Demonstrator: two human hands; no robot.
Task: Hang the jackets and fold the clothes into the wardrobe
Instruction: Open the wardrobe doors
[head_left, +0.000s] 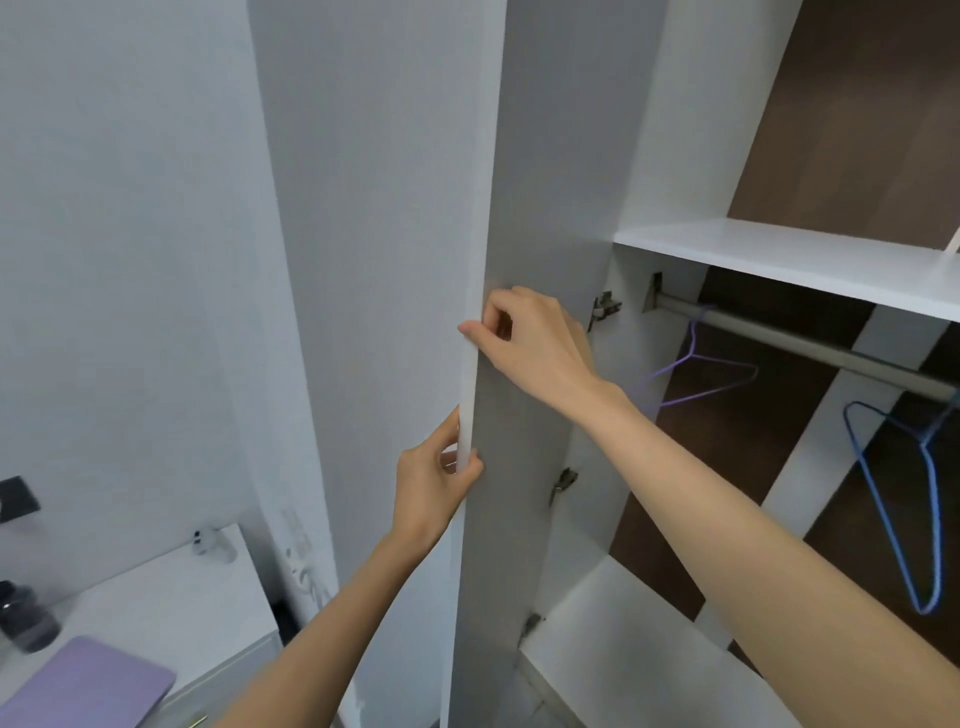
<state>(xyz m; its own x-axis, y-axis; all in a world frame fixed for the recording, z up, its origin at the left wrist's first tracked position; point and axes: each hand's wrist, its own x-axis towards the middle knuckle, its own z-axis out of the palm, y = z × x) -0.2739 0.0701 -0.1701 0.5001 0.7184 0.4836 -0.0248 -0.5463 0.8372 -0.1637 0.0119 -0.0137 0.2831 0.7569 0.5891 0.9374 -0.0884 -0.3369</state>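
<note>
Step in hand, as judged: swinging the wardrobe (779, 249) door (550, 156) fully wide before any hanging. Advice: pull evenly with both hands along the free edge, and keep the fingers off the hinge side.

Left hand (434, 475) grips the door edge low down, thumb on the inner face, fingers wrapped behind. Right hand (530, 338) pinches the same edge just above it, fingers curled, forearm crossing the opening.

Right of the door: rail (779, 338) with purple hanger (693, 343) and blue hanger (880, 512). Jackets and clothes not in view.
</note>
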